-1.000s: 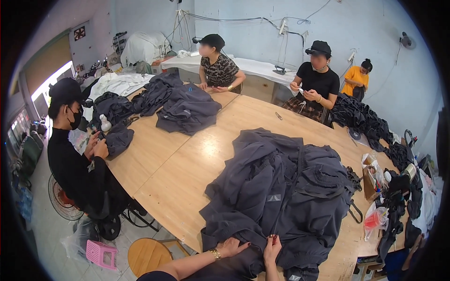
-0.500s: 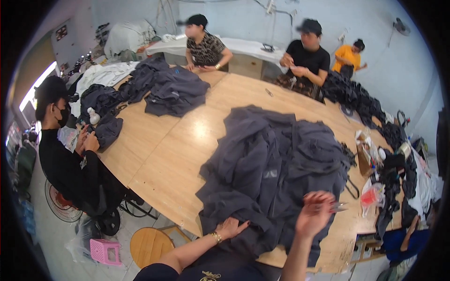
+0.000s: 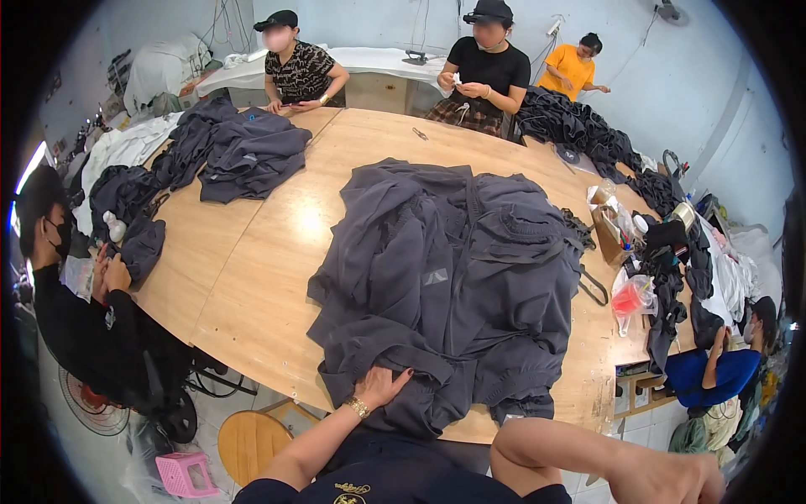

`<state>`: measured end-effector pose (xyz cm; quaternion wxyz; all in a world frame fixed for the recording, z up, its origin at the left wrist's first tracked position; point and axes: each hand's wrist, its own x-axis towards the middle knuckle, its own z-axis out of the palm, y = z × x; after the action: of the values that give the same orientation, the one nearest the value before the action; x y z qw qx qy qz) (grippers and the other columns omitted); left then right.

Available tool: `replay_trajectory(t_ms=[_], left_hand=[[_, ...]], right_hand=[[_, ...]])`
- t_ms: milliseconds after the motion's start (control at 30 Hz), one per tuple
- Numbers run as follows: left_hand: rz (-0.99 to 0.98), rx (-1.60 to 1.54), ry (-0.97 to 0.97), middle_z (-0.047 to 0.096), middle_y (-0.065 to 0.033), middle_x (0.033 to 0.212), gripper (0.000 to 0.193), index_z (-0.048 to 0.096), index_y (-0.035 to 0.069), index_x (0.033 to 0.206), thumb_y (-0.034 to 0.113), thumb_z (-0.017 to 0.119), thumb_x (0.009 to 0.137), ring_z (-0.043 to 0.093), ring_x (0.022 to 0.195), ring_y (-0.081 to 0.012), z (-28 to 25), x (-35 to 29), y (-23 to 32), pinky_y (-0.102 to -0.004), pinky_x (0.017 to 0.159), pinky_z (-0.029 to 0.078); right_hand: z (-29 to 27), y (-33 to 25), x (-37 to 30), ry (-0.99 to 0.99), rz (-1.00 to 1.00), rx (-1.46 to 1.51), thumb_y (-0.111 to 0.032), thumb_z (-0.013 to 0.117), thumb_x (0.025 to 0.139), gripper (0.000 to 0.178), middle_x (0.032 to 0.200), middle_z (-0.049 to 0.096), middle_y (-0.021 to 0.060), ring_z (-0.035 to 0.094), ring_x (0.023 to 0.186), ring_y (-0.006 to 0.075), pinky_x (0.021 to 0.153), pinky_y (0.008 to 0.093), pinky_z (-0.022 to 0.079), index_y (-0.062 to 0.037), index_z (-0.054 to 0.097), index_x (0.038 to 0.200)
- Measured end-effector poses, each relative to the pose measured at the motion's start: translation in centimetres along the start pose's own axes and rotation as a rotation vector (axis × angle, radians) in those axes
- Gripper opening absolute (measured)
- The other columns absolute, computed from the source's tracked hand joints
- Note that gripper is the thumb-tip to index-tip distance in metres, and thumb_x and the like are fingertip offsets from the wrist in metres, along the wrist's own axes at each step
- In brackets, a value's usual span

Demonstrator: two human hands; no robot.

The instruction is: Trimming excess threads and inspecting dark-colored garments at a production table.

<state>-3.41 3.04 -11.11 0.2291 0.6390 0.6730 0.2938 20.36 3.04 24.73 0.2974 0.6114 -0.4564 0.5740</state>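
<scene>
A heap of dark grey garments [image 3: 403, 277] with elastic-gathered edges is spread over the wooden table [image 3: 277, 328] in front of me. My left hand [image 3: 380, 391], a gold bracelet at its wrist, holds a fold of the nearest garment. Its thumb points right over the cloth, while its other fingertips are partly hidden at the fold. Away from the cloth, beyond the table's near right edge, my right hand [image 3: 663, 480] is low in the picture with its fingers curled. Anything inside it is hidden at the dark rim.
People sit or stand around the table, one close on the left [image 3: 101, 294]. More dark garments [image 3: 252, 155] lie at the far left. A brown box [image 3: 610, 231] and a cup of red drink [image 3: 634, 296] stand right. A round wooden stool [image 3: 252, 445] and pink stool [image 3: 185, 475] are below.
My right hand, with pointed metal snips showing in it earlier, has swung from above the garments to the lower right. The view has shifted right; my left hand stays on the cloth.
</scene>
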Motion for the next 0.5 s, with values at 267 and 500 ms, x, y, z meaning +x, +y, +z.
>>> replay_trajectory(t_ms=[267,500], left_hand=[[0.020,0.056,0.020,0.061,-0.0262,0.100,0.056,0.061,-0.004,0.102,0.049,0.054,0.083,0.058,0.093,-0.0404,0.6,0.7,-0.4,-0.0432,0.083,0.046],[-0.054,0.024,-0.018,0.061,-0.0259,0.099,0.056,0.061,-0.003,0.103,0.050,0.054,0.084,0.058,0.093,-0.0400,-0.5,-0.1,0.3,-0.0427,0.084,0.046]], right_hand=[[-2.6,1.4,-3.6,0.418,0.095,-0.172,-0.020,0.037,0.093,0.020,0.065,0.057,0.0113,0.054,0.048,0.0220,0.047,0.0355,0.044,-0.0047,0.047,0.085],[-7.9,6.7,-18.8,1.420,0.618,-1.007,-0.029,0.051,0.093,0.023,0.066,0.057,0.0068,0.054,0.052,0.0143,0.052,0.0271,0.045,-0.0064,0.054,0.089]])
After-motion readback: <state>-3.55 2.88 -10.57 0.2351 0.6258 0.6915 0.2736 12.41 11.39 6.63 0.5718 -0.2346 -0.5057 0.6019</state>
